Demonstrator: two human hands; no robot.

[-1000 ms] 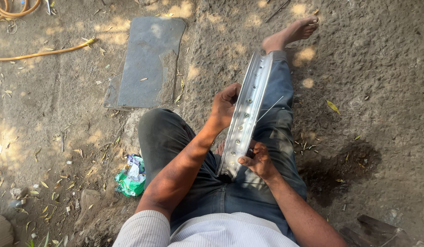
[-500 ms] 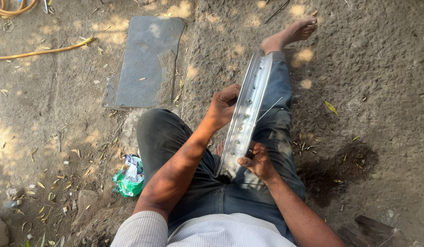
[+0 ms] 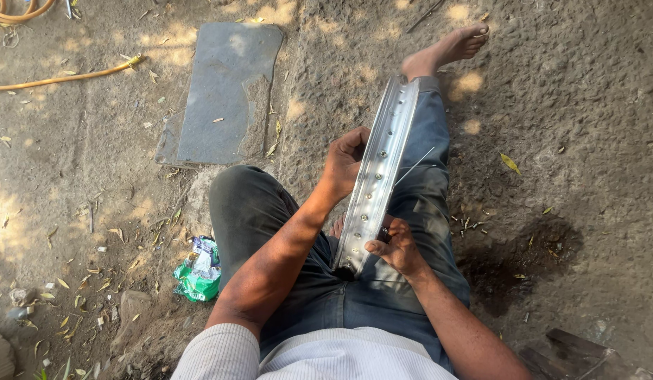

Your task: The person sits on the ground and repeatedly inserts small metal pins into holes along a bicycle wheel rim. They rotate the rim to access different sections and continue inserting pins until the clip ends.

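Across the lap, the wheel rim (image 3: 378,176) is running lengthwise toward the foot, the left hand (image 3: 345,160) grasping its side, the right hand (image 3: 393,246) pinching its near end.

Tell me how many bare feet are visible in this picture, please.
2. One bare foot lies stretched out on the ground at the top, past the end of the wheel rim. The toes of another show under the rim, mostly hidden.

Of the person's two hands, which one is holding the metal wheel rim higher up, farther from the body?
The left hand. It grips the wheel rim near its middle, while the right hand sits at the rim's lower end, close to the lap.
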